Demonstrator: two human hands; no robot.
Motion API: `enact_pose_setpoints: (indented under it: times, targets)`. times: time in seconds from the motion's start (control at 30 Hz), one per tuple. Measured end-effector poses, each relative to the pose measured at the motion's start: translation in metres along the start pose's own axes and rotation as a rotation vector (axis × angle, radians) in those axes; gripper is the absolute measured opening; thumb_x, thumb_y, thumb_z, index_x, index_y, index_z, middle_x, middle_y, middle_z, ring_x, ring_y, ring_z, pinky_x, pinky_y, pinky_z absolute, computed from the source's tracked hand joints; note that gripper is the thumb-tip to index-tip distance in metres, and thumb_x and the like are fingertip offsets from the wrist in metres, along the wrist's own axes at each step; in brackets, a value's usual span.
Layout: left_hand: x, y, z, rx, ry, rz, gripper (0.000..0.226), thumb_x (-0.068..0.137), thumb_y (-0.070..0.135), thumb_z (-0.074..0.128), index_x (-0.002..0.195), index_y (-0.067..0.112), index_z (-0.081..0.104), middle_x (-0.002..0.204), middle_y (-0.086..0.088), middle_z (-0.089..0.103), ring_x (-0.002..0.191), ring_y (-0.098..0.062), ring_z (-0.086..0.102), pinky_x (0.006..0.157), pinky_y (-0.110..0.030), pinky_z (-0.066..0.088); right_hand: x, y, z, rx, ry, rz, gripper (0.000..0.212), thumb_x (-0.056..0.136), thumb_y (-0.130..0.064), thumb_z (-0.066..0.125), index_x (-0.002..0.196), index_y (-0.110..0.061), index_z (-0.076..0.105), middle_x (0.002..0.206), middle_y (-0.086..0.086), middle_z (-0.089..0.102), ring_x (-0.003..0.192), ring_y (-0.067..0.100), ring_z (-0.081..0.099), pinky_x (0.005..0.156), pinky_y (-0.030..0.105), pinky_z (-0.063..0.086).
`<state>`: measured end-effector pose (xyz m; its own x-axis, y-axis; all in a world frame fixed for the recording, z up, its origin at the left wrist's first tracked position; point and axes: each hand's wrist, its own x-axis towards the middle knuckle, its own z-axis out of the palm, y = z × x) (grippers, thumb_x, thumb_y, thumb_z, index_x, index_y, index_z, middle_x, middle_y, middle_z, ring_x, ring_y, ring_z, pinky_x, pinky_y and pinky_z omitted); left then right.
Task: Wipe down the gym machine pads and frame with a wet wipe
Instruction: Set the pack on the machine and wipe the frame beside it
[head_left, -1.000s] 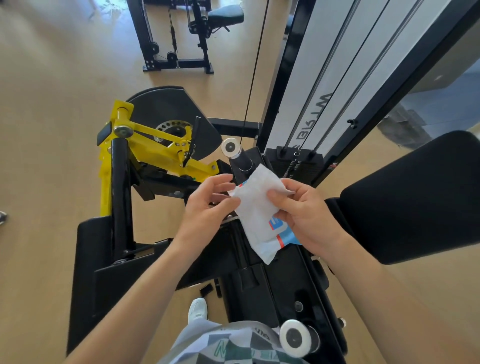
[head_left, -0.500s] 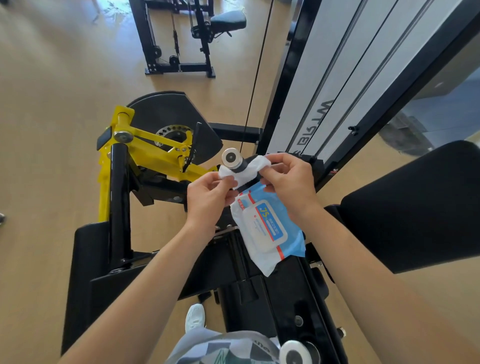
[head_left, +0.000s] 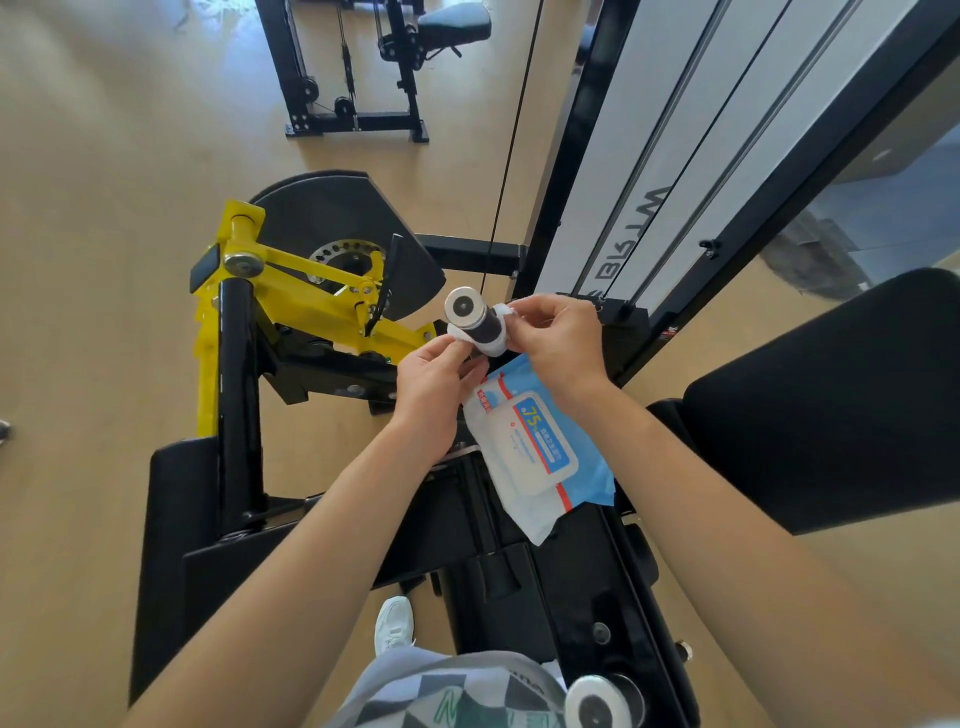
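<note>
Head view, looking down over the gym machine. Wet wipe (head_left: 459, 332) is looped round the black handle grip (head_left: 480, 325), just behind its silver end cap, with white folds showing on both sides and below the grip. Left hand (head_left: 434, 387): fingers curled, thumb and fingertips pinching the wipe's end on the left side of the grip. Right hand (head_left: 558, 338): fingers curled, pinching the other end at the grip's upper right. The two hands sit close together, one on each side of the grip. Wipe pack (head_left: 540, 457), blue and white with the lid closed, lies face up over the black frame (head_left: 566, 587) below the right wrist; its top edge goes under that hand, and I cannot tell whether the hand holds it too. Yellow lever arm (head_left: 311, 306) and black cam disc (head_left: 332, 218) are left of the grip. The white weight tower (head_left: 649, 171) stands behind, and a large black pad (head_left: 831, 405) is at right. A second capped handle (head_left: 597, 704) is at the bottom edge.
</note>
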<state>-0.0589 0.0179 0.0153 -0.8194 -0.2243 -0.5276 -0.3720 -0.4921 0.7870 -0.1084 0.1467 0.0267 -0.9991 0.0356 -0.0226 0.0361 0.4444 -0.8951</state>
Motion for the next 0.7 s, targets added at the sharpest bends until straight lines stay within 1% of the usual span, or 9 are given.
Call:
enact_pose_setpoints:
  times: [0.1, 0.13, 0.23, 0.27, 0.37, 0.43, 0.5, 0.6, 0.7]
  targets:
    - [-0.002, 0.003, -0.001, -0.029, -0.001, 0.014, 0.009, 0.099, 0.013, 0.066, 0.101, 0.015, 0.074, 0.107, -0.008, 0.077, 0.105, -0.024, 0.074, 0.078, -0.03, 0.061, 0.005, -0.007, -0.001, 0.039, -0.038, 0.013, 0.011, 0.09, -0.02, 0.077, 0.1, -0.015, 0.074, 0.092, -0.002, 0.075, 0.087, 0.012, 0.072, 0.073, 0.024, 0.062]
    - [-0.004, 0.004, -0.001, -0.048, -0.007, 0.035, 0.009, 0.099, 0.013, 0.066, 0.101, 0.015, 0.074, 0.107, -0.008, 0.077, 0.106, -0.024, 0.074, 0.081, -0.03, 0.061, 0.004, -0.009, -0.003, 0.037, -0.049, -0.005, 0.01, 0.09, -0.019, 0.077, 0.099, -0.015, 0.073, 0.092, -0.002, 0.075, 0.087, 0.013, 0.072, 0.074, 0.024, 0.062]
    - [-0.016, 0.005, -0.007, -0.091, -0.034, 0.129, 0.011, 0.099, 0.013, 0.064, 0.1, 0.017, 0.074, 0.107, -0.006, 0.077, 0.109, -0.024, 0.073, 0.088, -0.031, 0.059, -0.006, -0.014, -0.011, 0.058, -0.112, -0.087, 0.009, 0.092, -0.016, 0.075, 0.101, -0.013, 0.076, 0.096, 0.0, 0.075, 0.092, 0.014, 0.072, 0.084, 0.03, 0.062]
    - [-0.02, 0.005, -0.009, -0.105, -0.049, 0.159, 0.011, 0.099, 0.013, 0.064, 0.103, 0.017, 0.074, 0.109, -0.007, 0.077, 0.11, -0.024, 0.072, 0.09, -0.032, 0.059, -0.011, -0.017, -0.014, 0.076, -0.138, -0.117, 0.011, 0.093, -0.015, 0.073, 0.103, -0.013, 0.077, 0.098, 0.0, 0.076, 0.094, 0.014, 0.073, 0.087, 0.03, 0.061]
    - [-0.034, 0.009, -0.013, -0.149, -0.084, 0.24, 0.016, 0.097, 0.018, 0.065, 0.11, 0.017, 0.074, 0.117, -0.007, 0.075, 0.115, -0.024, 0.07, 0.096, -0.035, 0.058, -0.024, -0.027, -0.022, 0.103, -0.19, -0.236, 0.02, 0.095, -0.009, 0.069, 0.114, -0.013, 0.076, 0.109, 0.001, 0.076, 0.103, 0.011, 0.071, 0.093, 0.024, 0.057]
    - [-0.044, 0.015, -0.013, -0.188, -0.099, 0.299, 0.021, 0.09, 0.023, 0.068, 0.11, 0.019, 0.074, 0.119, -0.007, 0.075, 0.116, -0.023, 0.07, 0.096, -0.034, 0.058, -0.03, -0.034, -0.025, 0.093, -0.228, -0.331, 0.027, 0.096, -0.006, 0.067, 0.121, -0.011, 0.073, 0.116, 0.002, 0.074, 0.11, 0.01, 0.069, 0.096, 0.022, 0.055]
    - [-0.051, 0.02, -0.012, -0.218, -0.092, 0.353, 0.025, 0.087, 0.023, 0.069, 0.111, 0.018, 0.071, 0.116, -0.005, 0.075, 0.115, -0.023, 0.07, 0.094, -0.033, 0.059, -0.034, -0.038, -0.025, 0.084, -0.258, -0.406, 0.033, 0.095, -0.003, 0.067, 0.126, -0.011, 0.07, 0.122, 0.003, 0.071, 0.113, 0.011, 0.067, 0.097, 0.024, 0.055]
    - [-0.051, 0.019, -0.012, -0.204, -0.041, 0.409, 0.013, 0.094, 0.012, 0.068, 0.106, 0.017, 0.066, 0.108, -0.003, 0.077, 0.109, -0.022, 0.073, 0.091, -0.034, 0.059, -0.035, -0.037, -0.022, 0.078, -0.253, -0.453, 0.039, 0.093, -0.005, 0.07, 0.13, -0.015, 0.067, 0.124, 0.001, 0.069, 0.113, 0.011, 0.066, 0.094, 0.02, 0.054]
    - [-0.044, 0.011, -0.012, -0.125, -0.039, 0.429, 0.013, 0.096, 0.01, 0.066, 0.107, 0.016, 0.069, 0.112, -0.005, 0.076, 0.111, -0.02, 0.072, 0.094, -0.037, 0.059, -0.029, -0.027, -0.017, -0.025, -0.228, -0.458, 0.038, 0.094, -0.01, 0.07, 0.131, -0.017, 0.067, 0.123, -0.002, 0.069, 0.109, 0.008, 0.066, 0.092, 0.017, 0.054]
